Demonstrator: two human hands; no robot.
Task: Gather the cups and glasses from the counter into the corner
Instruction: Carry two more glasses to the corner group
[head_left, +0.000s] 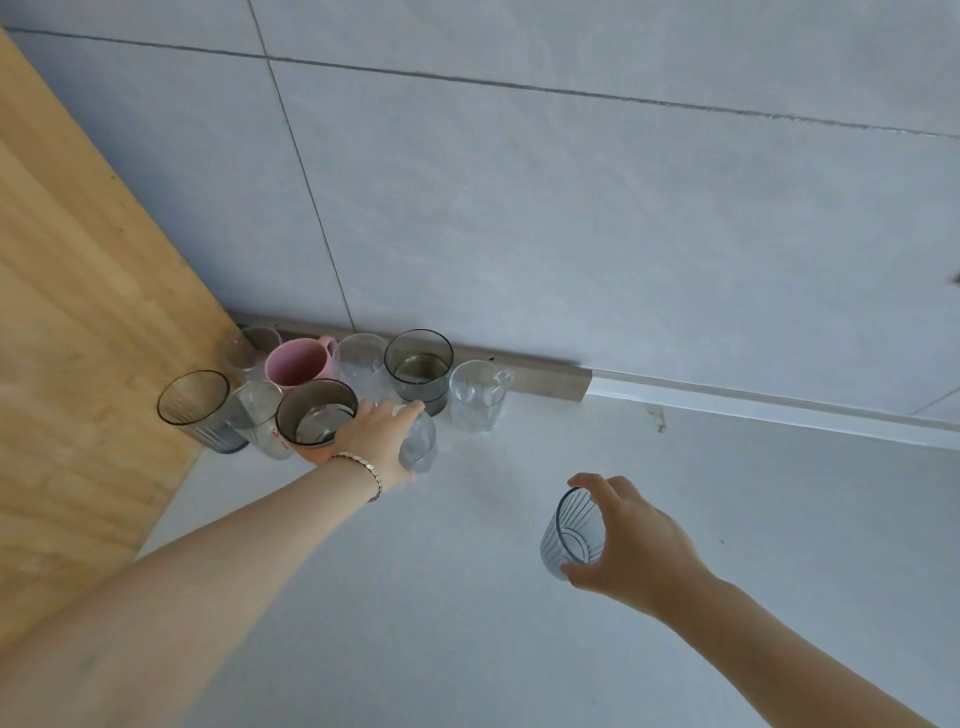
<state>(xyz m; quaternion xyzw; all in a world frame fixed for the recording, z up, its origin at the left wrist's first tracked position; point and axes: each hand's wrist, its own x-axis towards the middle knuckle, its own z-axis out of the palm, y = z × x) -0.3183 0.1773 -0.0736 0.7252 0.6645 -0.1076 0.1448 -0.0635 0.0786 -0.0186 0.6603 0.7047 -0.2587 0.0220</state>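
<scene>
Several cups and glasses stand clustered in the corner: a pink mug (298, 361), a smoky glass (420, 369), a clear handled cup (477, 395), a ribbed grey glass (195, 408) and a dark glass (316, 418). My left hand (376, 434) grips a clear glass (420, 447) from above, at the front of the cluster. My right hand (628, 540) holds a ribbed bluish glass (571, 527) by its side, tilted, above the white counter (467, 597) and well to the right of the group.
A wooden side panel (78, 312) closes the corner on the left. The grey tiled wall (571, 208) runs behind, with a metal strip (545, 376) along its base. Bare counter stretches right and toward me.
</scene>
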